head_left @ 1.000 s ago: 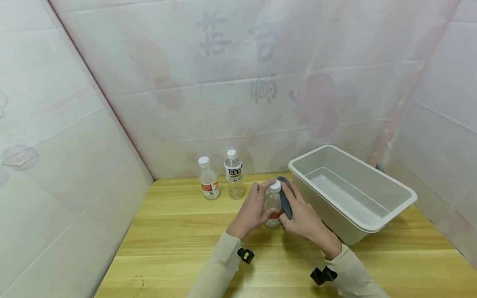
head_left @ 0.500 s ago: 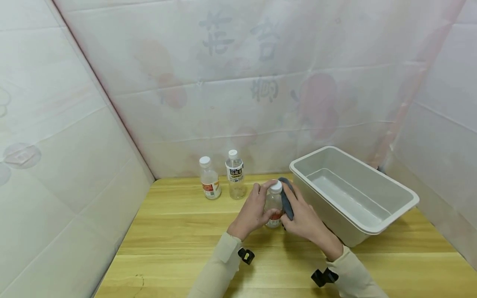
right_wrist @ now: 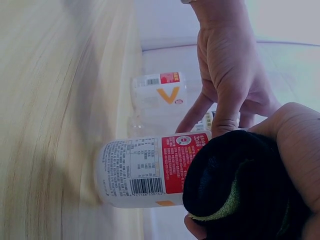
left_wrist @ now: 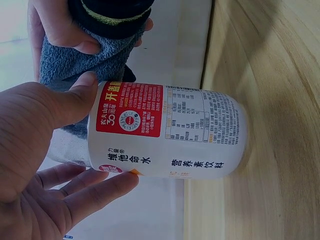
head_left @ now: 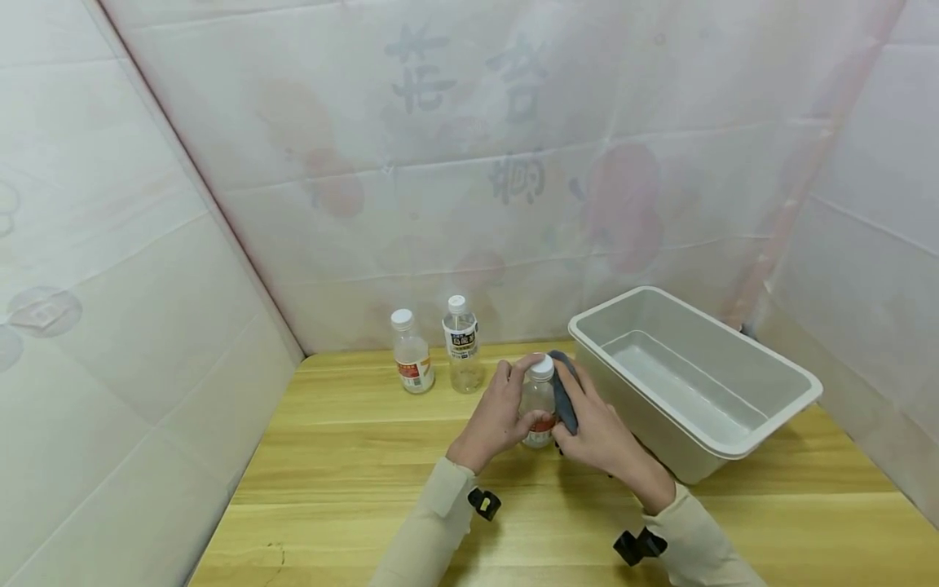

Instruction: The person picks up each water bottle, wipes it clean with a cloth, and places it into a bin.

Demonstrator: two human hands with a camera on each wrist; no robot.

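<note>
A small clear bottle (head_left: 539, 401) with a white cap and a red and white label stands on the wooden table (head_left: 352, 456). My left hand (head_left: 515, 399) grips it from the left, thumb and fingers round the label (left_wrist: 150, 125). My right hand (head_left: 587, 414) holds a grey-blue cloth (head_left: 562, 395) bunched against the bottle's right side and neck. In the left wrist view the cloth (left_wrist: 75, 62) lies above the bottle by my thumb. In the right wrist view the cloth (right_wrist: 240, 190) looks dark and covers the bottle's upper part (right_wrist: 145, 170).
Two more capped bottles (head_left: 411, 363) (head_left: 462, 344) stand at the back of the table near the wall. A pale grey plastic bin (head_left: 734, 444) sits just right of my hands. White sheeting closes in the left, back and right sides.
</note>
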